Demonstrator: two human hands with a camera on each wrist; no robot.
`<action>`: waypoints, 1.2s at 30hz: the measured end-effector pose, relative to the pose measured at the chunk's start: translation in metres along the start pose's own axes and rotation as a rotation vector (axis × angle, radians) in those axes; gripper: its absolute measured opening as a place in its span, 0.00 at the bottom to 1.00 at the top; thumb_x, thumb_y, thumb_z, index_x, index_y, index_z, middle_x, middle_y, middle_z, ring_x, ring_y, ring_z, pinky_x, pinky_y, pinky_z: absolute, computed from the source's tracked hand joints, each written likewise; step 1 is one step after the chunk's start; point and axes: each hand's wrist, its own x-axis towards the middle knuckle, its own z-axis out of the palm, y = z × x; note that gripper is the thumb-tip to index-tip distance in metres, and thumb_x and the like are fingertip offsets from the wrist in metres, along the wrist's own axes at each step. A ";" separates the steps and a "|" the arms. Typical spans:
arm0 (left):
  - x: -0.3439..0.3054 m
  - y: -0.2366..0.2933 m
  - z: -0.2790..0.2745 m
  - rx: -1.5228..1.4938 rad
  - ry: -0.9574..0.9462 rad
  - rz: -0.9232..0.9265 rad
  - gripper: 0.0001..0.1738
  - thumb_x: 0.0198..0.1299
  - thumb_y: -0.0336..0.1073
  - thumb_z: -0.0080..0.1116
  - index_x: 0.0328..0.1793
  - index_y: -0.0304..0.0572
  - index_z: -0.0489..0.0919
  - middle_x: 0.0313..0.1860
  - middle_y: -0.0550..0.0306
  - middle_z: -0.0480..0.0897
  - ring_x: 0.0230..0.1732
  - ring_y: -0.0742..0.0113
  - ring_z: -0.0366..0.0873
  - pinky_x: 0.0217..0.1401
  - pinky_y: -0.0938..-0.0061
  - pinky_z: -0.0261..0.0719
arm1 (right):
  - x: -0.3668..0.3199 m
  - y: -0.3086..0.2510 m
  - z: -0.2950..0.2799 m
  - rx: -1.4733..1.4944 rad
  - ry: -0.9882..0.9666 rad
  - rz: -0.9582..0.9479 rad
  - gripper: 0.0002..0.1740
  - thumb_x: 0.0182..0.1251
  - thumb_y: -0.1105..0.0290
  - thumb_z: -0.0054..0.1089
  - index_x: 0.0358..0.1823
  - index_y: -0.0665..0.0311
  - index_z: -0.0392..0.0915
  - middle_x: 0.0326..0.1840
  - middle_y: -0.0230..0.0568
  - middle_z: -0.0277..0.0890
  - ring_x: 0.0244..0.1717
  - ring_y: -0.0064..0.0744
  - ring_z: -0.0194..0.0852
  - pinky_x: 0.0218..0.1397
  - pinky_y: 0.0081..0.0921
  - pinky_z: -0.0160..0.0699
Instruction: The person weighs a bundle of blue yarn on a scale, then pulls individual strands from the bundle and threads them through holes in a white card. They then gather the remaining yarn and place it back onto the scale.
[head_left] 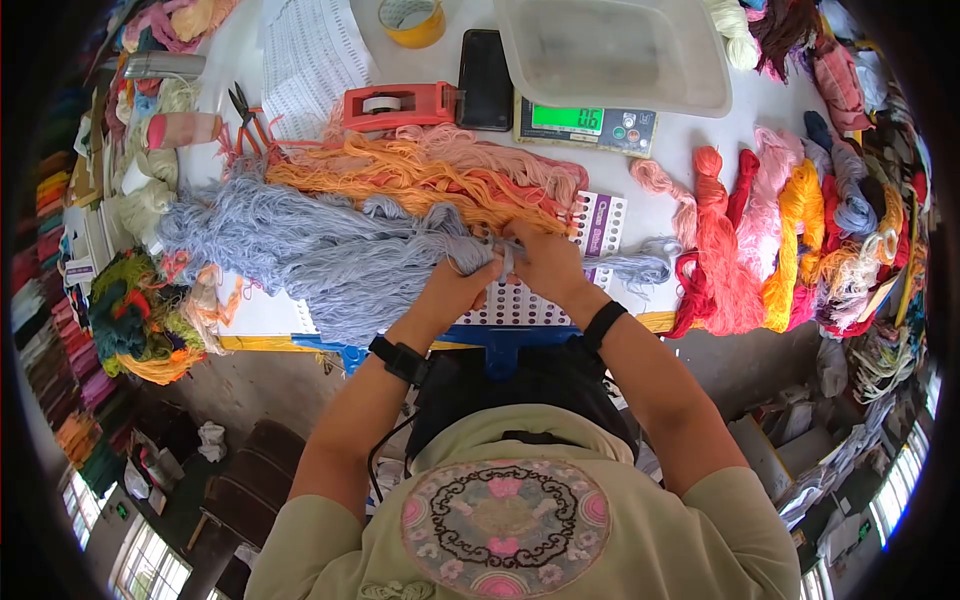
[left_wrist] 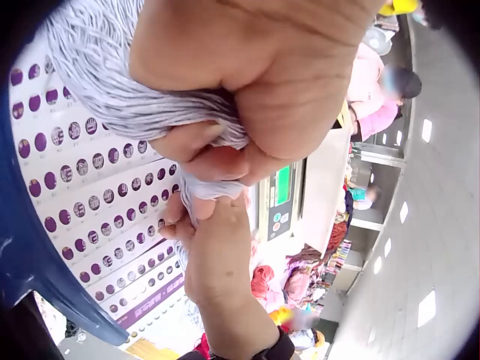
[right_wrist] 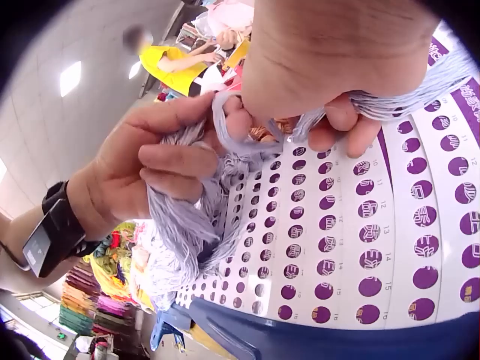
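Beside the large heap of pale blue-grey thread (head_left: pixel 300 255), both hands work on a skein of the same thread (right_wrist: pixel 184 217). My left hand (head_left: pixel 455 290) grips the skein with curled fingers, and its strands hang below them in the right wrist view. My right hand (head_left: pixel 545 262) pinches a loop of the thread (right_wrist: pixel 223 120) close to the left fingertips. From under the right hand a tail of thread (head_left: pixel 640 262) runs out to the right. Beneath the hands lie white cards with rows of purple-rimmed holes (left_wrist: pixel 97 184). The right palm partly hides its fingers.
Orange thread (head_left: pixel 400 175) lies behind the heap. Farther back are a red tape dispenser (head_left: pixel 425 105), a black phone (head_left: pixel 486 80), pliers (head_left: pixel 245 120) and a lit scale (head_left: pixel 590 125) under a plastic tub (head_left: pixel 620 50). Coloured skeins (head_left: pixel 715 240) line the right side; a blue clamp (head_left: pixel 500 345) edges the table.
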 end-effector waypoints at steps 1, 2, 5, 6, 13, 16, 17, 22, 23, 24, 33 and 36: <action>-0.001 0.004 0.002 -0.071 0.004 -0.016 0.12 0.66 0.41 0.58 0.45 0.39 0.82 0.19 0.66 0.76 0.14 0.80 0.64 0.16 0.83 0.59 | 0.001 0.002 -0.001 0.054 -0.016 0.009 0.16 0.61 0.55 0.59 0.48 0.50 0.75 0.30 0.45 0.82 0.34 0.51 0.83 0.38 0.44 0.79; -0.001 0.006 0.004 -0.144 0.008 -0.032 0.13 0.66 0.41 0.58 0.47 0.39 0.81 0.22 0.64 0.79 0.14 0.81 0.64 0.16 0.84 0.60 | 0.002 0.005 -0.003 0.052 -0.017 0.010 0.16 0.61 0.55 0.59 0.48 0.50 0.75 0.30 0.45 0.82 0.34 0.51 0.83 0.38 0.44 0.79; 0.002 0.005 0.010 -0.176 0.006 0.003 0.14 0.66 0.40 0.57 0.51 0.39 0.79 0.30 0.59 0.84 0.14 0.81 0.64 0.15 0.83 0.62 | 0.003 0.011 -0.006 0.183 -0.085 0.039 0.18 0.62 0.52 0.59 0.50 0.50 0.76 0.33 0.43 0.83 0.37 0.50 0.83 0.40 0.40 0.79; 0.005 0.002 0.010 -0.178 0.009 0.004 0.14 0.66 0.40 0.57 0.51 0.39 0.79 0.30 0.59 0.84 0.14 0.81 0.64 0.15 0.83 0.62 | 0.004 0.012 -0.006 0.252 -0.131 0.086 0.20 0.62 0.50 0.59 0.50 0.51 0.76 0.34 0.42 0.83 0.38 0.47 0.83 0.41 0.38 0.79; 0.035 -0.045 0.013 0.316 0.103 0.389 0.14 0.63 0.33 0.55 0.53 0.39 0.79 0.39 0.55 0.86 0.16 0.75 0.70 0.20 0.80 0.69 | 0.004 0.012 -0.017 0.366 -0.214 0.035 0.24 0.63 0.54 0.64 0.55 0.60 0.76 0.35 0.40 0.83 0.36 0.30 0.83 0.40 0.27 0.77; 0.052 -0.056 0.010 0.781 0.131 0.660 0.13 0.61 0.31 0.55 0.51 0.39 0.79 0.43 0.53 0.85 0.20 0.70 0.73 0.23 0.77 0.73 | 0.006 0.024 -0.002 0.374 -0.119 -0.056 0.27 0.61 0.51 0.65 0.56 0.59 0.76 0.36 0.43 0.83 0.39 0.35 0.84 0.40 0.30 0.78; 0.052 -0.052 0.009 0.925 0.072 0.544 0.12 0.60 0.31 0.55 0.49 0.39 0.79 0.45 0.52 0.85 0.22 0.68 0.75 0.25 0.76 0.75 | 0.005 0.025 -0.003 0.371 -0.122 -0.058 0.27 0.61 0.51 0.65 0.56 0.59 0.76 0.36 0.43 0.83 0.39 0.35 0.84 0.40 0.30 0.78; 0.017 0.010 -0.024 -0.114 -0.046 -0.121 0.11 0.67 0.37 0.56 0.51 0.40 0.77 0.36 0.55 0.84 0.21 0.77 0.73 0.20 0.81 0.68 | 0.000 0.018 -0.006 0.128 -0.049 -0.118 0.23 0.60 0.48 0.62 0.50 0.54 0.76 0.32 0.43 0.83 0.36 0.44 0.83 0.39 0.37 0.78; 0.008 0.011 -0.042 -0.395 -0.099 -0.131 0.12 0.67 0.36 0.57 0.53 0.40 0.76 0.35 0.56 0.84 0.20 0.78 0.71 0.20 0.83 0.67 | -0.001 0.017 -0.006 0.132 -0.046 -0.119 0.23 0.60 0.48 0.62 0.50 0.54 0.76 0.32 0.43 0.83 0.36 0.44 0.83 0.39 0.37 0.78; -0.003 0.011 -0.062 -0.675 -0.151 -0.139 0.13 0.67 0.36 0.58 0.54 0.41 0.76 0.34 0.58 0.84 0.19 0.79 0.70 0.19 0.84 0.66 | -0.001 0.015 -0.005 0.124 -0.027 -0.122 0.22 0.61 0.48 0.62 0.49 0.53 0.76 0.29 0.41 0.82 0.33 0.44 0.82 0.36 0.38 0.77; -0.054 0.034 -0.170 -0.482 0.799 0.263 0.19 0.69 0.44 0.55 0.59 0.40 0.76 0.29 0.63 0.81 0.17 0.87 0.58 0.19 0.88 0.58 | 0.001 0.013 0.001 0.109 0.028 -0.154 0.22 0.58 0.47 0.66 0.44 0.53 0.75 0.18 0.32 0.75 0.23 0.39 0.79 0.27 0.35 0.74; -0.031 0.036 -0.082 -0.193 0.710 0.265 0.16 0.64 0.40 0.60 0.56 0.42 0.80 0.37 0.60 0.87 0.18 0.86 0.62 0.18 0.88 0.58 | -0.003 0.006 0.001 0.112 0.037 -0.116 0.23 0.56 0.47 0.67 0.44 0.54 0.74 0.18 0.32 0.75 0.23 0.39 0.79 0.27 0.35 0.74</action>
